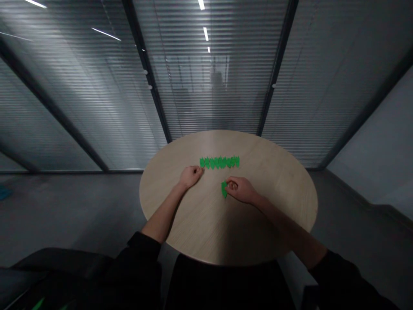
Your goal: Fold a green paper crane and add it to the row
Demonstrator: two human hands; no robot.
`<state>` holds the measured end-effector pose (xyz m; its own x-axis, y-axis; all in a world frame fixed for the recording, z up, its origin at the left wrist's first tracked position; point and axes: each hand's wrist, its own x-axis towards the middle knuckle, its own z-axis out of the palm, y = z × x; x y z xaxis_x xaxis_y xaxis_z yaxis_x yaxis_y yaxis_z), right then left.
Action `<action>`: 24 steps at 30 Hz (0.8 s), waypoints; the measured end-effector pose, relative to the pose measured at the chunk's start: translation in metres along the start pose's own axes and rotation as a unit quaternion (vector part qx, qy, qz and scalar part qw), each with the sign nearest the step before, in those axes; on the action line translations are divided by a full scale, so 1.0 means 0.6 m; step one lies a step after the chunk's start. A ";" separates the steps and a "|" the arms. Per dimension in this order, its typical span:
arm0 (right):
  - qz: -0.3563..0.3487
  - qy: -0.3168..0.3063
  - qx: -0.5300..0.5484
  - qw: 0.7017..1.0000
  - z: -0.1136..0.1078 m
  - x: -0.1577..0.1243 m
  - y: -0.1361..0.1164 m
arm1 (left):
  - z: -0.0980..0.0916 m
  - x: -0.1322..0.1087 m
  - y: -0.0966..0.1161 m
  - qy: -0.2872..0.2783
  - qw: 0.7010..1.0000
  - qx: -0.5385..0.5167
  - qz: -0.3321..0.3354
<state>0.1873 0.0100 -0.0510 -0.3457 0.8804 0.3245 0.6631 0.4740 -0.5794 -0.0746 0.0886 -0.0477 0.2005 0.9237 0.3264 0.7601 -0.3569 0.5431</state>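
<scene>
Several green leaf-shaped pieces (220,162) lie side by side in a row across the round table (196,219). My left hand (191,177) rests on the tabletop with curled fingers, its fingertips by the left end of that row; whether something small is in them is hidden. Nearer to me, my right hand (241,188) pinches the edge of a single green leaf (224,189) between thumb and finger. This leaf is apart from the row, with its pointed end toward me.
Behind the table stands a glass partition with closed blinds (213,99) and dark frame posts. A black chair or bag (61,258) is at the lower left, with green bits near the bottom edge. A blue item (4,192) lies on the floor at far left.
</scene>
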 end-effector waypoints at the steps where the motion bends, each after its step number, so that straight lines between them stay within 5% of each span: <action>1: -0.006 -0.005 -0.008 1.000 0.002 -0.001 -0.004 | 0.000 0.000 0.000 0.000 1.000 0.001 0.001; 8: -0.012 -0.026 0.016 0.999 0.007 -0.005 -0.005 | 0.002 0.001 -0.005 -0.001 1.000 0.006 0.002; 14: 0.003 -0.007 0.058 0.998 -0.025 0.002 0.016 | 0.002 0.001 -0.007 0.001 1.000 0.008 0.005; 24: 0.092 0.078 0.025 0.992 -0.110 0.029 0.138 | -0.002 -0.001 0.002 -0.002 1.000 0.007 0.002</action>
<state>0.2798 0.0637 -0.0440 -0.1115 0.9409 0.3198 0.6704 0.3088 -0.6747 -0.0746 0.0874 -0.0466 0.2060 0.9228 0.3256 0.7681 -0.3586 0.5305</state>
